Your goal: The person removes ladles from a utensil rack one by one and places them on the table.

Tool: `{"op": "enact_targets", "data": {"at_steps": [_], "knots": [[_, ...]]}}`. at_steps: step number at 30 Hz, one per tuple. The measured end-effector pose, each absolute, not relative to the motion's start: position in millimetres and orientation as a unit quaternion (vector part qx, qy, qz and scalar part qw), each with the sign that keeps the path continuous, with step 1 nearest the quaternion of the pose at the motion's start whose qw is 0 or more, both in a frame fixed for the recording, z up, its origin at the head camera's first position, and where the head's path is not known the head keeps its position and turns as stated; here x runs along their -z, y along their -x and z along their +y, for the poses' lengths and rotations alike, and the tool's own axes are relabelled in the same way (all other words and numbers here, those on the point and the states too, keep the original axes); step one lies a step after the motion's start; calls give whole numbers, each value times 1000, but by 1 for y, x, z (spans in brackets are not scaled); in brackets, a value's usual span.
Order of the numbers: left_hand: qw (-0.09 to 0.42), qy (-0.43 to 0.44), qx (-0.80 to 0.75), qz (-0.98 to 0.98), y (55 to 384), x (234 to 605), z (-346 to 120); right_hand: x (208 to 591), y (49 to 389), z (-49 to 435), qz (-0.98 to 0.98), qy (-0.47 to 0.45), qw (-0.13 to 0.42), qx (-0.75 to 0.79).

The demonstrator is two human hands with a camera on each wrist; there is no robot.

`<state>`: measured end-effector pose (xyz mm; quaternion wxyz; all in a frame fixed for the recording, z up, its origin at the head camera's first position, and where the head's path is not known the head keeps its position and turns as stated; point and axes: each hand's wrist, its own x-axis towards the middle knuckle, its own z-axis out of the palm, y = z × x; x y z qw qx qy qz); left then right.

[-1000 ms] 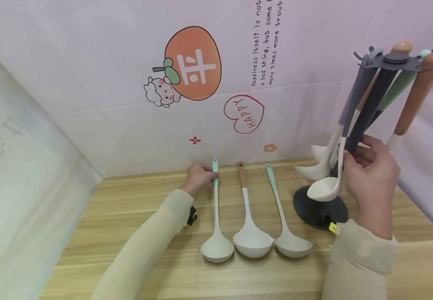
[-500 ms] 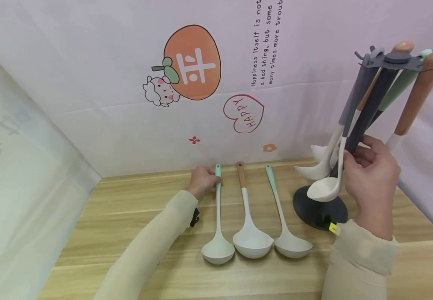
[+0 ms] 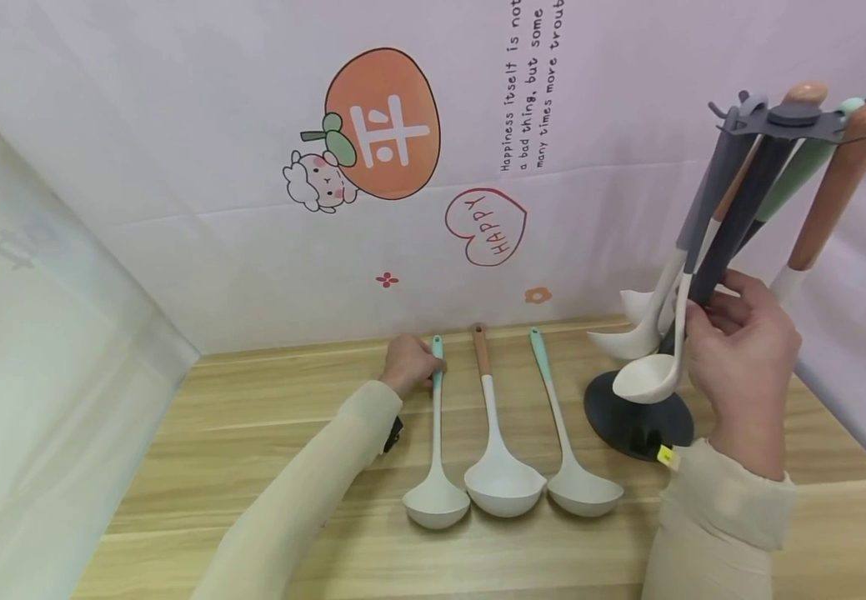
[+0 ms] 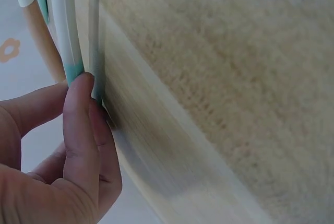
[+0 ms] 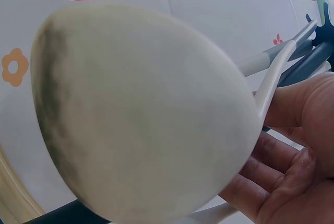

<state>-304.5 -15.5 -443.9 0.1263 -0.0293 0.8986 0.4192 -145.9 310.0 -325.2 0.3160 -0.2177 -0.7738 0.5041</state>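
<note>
On the wooden table, my left hand (image 3: pixel 408 364) pinches the mint handle of a white ladle (image 3: pixel 436 505), its bowl toward me. The left wrist view shows thumb and fingers at the mint-and-white joint of that ladle (image 4: pixel 67 31). Beside it lie a brown-handled ladle (image 3: pixel 506 492) and another mint-handled ladle (image 3: pixel 585 492). My right hand (image 3: pixel 748 358) grips the black post of a utensil stand (image 3: pixel 743 221), partly hidden by fingers. A grey-handled ladle (image 3: pixel 646 379) hangs in front of the post; its bowl (image 5: pixel 146 109) covers much of the right wrist view.
The stand's round black base (image 3: pixel 628 412) is on the table (image 3: pixel 200 450) at the right. Several grey-, brown- and green-handled utensils hang from its hooked top (image 3: pixel 791 125). A printed white cloth (image 3: pixel 252 275) rises behind the table, with more cloth at both sides.
My left hand has drawn the left ladle's handle end slightly right and toward me, bringing it closer in line with its bowl. My right hand stays on the stand.
</note>
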Motion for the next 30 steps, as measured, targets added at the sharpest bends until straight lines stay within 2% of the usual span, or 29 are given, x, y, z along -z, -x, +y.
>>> {"op": "enact_targets", "data": {"at_steps": [10, 19, 23, 30], "knots": [[123, 10, -396, 910, 296, 437, -15, 320, 141, 308, -770, 247, 285, -514], [119, 2, -393, 912, 292, 435, -15, 323, 148, 299, -714, 221, 371, -551], [123, 5, -390, 912, 291, 434, -14, 326, 149, 301, -712, 206, 391, -545], [119, -4, -385, 915, 289, 435, -13, 325, 145, 307, -713, 203, 378, -555]]}}
